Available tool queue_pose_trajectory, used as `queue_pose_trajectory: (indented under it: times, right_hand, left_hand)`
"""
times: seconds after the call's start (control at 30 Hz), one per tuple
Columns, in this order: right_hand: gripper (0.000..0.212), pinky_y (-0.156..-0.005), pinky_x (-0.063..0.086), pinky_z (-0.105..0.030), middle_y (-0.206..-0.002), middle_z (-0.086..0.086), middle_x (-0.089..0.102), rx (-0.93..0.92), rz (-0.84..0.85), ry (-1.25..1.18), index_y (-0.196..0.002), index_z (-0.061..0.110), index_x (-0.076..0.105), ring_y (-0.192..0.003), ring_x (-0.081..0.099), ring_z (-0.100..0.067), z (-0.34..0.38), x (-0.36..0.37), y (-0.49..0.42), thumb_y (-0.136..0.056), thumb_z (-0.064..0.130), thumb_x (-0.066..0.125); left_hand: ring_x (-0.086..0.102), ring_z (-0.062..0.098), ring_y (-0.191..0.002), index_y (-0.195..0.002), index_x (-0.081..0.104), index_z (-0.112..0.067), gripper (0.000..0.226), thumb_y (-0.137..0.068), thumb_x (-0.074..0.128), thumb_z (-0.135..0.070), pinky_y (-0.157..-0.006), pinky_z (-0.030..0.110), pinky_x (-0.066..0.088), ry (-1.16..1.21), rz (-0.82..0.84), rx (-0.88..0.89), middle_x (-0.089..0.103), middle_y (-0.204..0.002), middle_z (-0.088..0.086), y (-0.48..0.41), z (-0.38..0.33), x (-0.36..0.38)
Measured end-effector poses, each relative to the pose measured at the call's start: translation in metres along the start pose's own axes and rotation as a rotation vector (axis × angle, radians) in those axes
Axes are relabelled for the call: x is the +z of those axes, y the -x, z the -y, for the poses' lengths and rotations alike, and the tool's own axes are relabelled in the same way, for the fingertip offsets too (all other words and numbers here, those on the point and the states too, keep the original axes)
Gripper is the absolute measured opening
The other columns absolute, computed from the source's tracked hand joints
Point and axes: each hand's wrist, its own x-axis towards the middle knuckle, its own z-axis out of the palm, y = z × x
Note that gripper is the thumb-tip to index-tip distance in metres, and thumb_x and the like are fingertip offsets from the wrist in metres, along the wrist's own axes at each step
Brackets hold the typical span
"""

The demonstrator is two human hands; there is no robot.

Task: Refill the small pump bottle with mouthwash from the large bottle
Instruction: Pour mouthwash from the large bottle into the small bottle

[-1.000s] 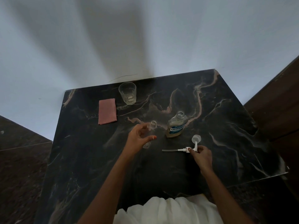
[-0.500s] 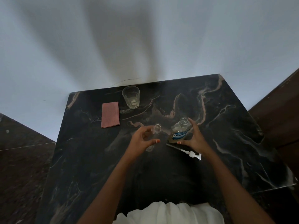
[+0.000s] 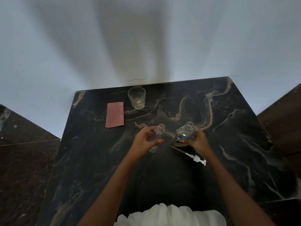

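Colours and patterns as I log them from the head camera:

- Table (image 3: 244, 160): black marble, veined in pale pink and white.
- Folded cloth (image 3: 115, 115), beyond my left fingers (image 3: 160, 141): dusty pink, fine ribbed stripes.
- Drinking glass (image 3: 136, 97): clear, faceted.
- Small pump bottle (image 3: 160, 129), inside my left fingers: clear, colourless.
- Large mouthwash bottle (image 3: 185, 133), between my right fingers (image 3: 182, 141): clear, yellowish liquid, blue-and-white label.
- Pump head (image 3: 196, 159), just near of the right fingers: white, with a translucent tube.
- Wall (image 3: 146, 38): pale grey-white.
- Garment (image 3: 171, 216): white.

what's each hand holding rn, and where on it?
Left hand: small clear bottle, gripped around its body. Right hand: large mouthwash bottle, gripped at the labelled lower body. Both bottles are uncapped.
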Motion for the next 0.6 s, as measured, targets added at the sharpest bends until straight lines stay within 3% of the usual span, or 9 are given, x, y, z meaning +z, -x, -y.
queue_pose_trajectory:
  times: [0.17, 0.37, 0.47, 0.6]
  right_hand:
    - [0.051, -0.064, 0.05, -0.009, -0.093, 0.007, 0.06, -0.051, -0.089, 0.032, -0.093, 0.022, 0.053, -0.086, 0.058, -0.003, 0.009, 0.003, 0.004, -0.059, -0.006, 0.079]
    - [0.054, -0.063, 0.046, -0.003, -0.09, 0.015, 0.06, -0.209, -0.144, 0.081, -0.089, 0.034, 0.055, -0.081, 0.06, 0.013, 0.048, -0.002, 0.006, -0.058, -0.001, 0.081]
    - [0.05, -0.069, 0.049, -0.008, -0.093, 0.011, 0.063, -0.313, -0.132, 0.146, -0.098, 0.023, 0.059, -0.085, 0.062, 0.001, 0.069, -0.006, 0.007, -0.058, 0.005, 0.083]
    - [0.047, -0.067, 0.045, -0.002, -0.088, 0.005, 0.064, -0.467, -0.177, 0.311, -0.101, 0.01, 0.063, -0.077, 0.059, -0.001, 0.091, -0.007, 0.011, -0.059, 0.006, 0.083]
  left_hand:
    - [0.057, 0.006, -0.107, -0.109, 0.056, -0.032, 0.046, -0.07, 0.076, -0.017, -0.088, 0.011, 0.046, 0.005, 0.001, 0.004, 0.06, -0.115, -0.001, 0.002, -0.003, -0.002]
    - [0.059, 0.008, -0.108, -0.115, 0.057, -0.023, 0.048, -0.07, 0.075, -0.015, -0.097, 0.024, 0.045, 0.024, 0.027, 0.03, 0.063, -0.115, 0.002, 0.005, -0.015, -0.006]
    - [0.06, 0.007, -0.106, -0.114, 0.055, -0.027, 0.05, -0.07, 0.074, -0.011, -0.096, 0.024, 0.046, 0.046, 0.02, 0.055, 0.064, -0.114, 0.003, 0.007, -0.026, -0.009]
    - [0.062, 0.007, -0.103, -0.114, 0.056, -0.024, 0.051, -0.07, 0.074, -0.006, -0.092, 0.021, 0.048, 0.077, 0.015, 0.103, 0.066, -0.109, 0.0, 0.01, -0.04, -0.012]
